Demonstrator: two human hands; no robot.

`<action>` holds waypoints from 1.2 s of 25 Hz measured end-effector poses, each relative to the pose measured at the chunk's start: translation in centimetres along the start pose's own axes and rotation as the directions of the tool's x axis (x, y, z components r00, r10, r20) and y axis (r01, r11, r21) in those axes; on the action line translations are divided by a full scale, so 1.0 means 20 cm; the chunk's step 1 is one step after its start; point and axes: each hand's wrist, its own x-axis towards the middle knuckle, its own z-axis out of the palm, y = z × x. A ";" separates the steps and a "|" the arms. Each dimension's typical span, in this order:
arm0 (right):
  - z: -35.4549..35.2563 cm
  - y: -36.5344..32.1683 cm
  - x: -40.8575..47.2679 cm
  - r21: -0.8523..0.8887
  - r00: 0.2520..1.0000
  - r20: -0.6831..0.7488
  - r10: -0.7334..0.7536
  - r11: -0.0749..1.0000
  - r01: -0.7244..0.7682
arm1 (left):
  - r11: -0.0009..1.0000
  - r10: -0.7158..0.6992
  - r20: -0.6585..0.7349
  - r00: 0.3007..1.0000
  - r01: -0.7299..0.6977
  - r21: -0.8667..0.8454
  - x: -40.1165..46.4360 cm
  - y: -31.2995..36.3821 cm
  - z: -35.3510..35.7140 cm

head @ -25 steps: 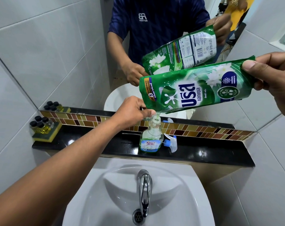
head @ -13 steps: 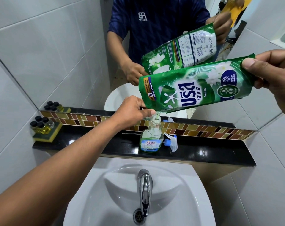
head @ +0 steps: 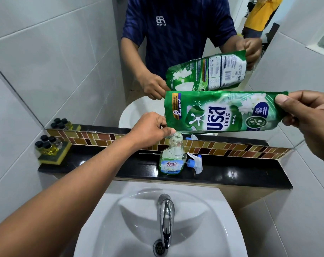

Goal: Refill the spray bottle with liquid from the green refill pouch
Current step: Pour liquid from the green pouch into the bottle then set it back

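Observation:
The green refill pouch (head: 218, 113) lies almost level in the air above the black ledge. My left hand (head: 151, 128) pinches its lower left corner just over the open neck of the clear spray bottle (head: 173, 156). My right hand (head: 309, 115) grips the pouch's right end. The bottle stands upright on the ledge with pale green liquid in its lower half. Its blue and white trigger sprayer head (head: 195, 162) lies on the ledge just right of the bottle.
A black ledge (head: 231, 173) runs under a mosaic tile strip and a mirror. Small dark-capped bottles sit on a yellow sponge (head: 54, 154) at the ledge's left end. Below are a white basin (head: 204, 229) and a chrome tap (head: 165, 214).
My right hand has lowered the pouch's right end, so the pouch has gone from tilted to nearly level. The bottle's open neck now shows below the pouch corner.

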 end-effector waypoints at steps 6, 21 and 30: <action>0.03 0.31 -0.16 0.128 0.969 -0.167 0.181 0.979 -0.160 | 0.988 0.031 0.032 0.999 -0.036 0.148 0.04 0.03 -0.05; 0.12 0.92 -0.48 0.490 0.714 -0.121 0.690 0.667 -0.561 | 0.858 0.242 0.143 0.960 -0.280 0.430 0.23 0.71 -0.05; -0.38 1.29 -0.33 0.601 0.689 -0.184 0.701 0.635 -0.485 | 0.826 0.258 0.174 0.950 -0.311 0.471 0.51 1.26 0.77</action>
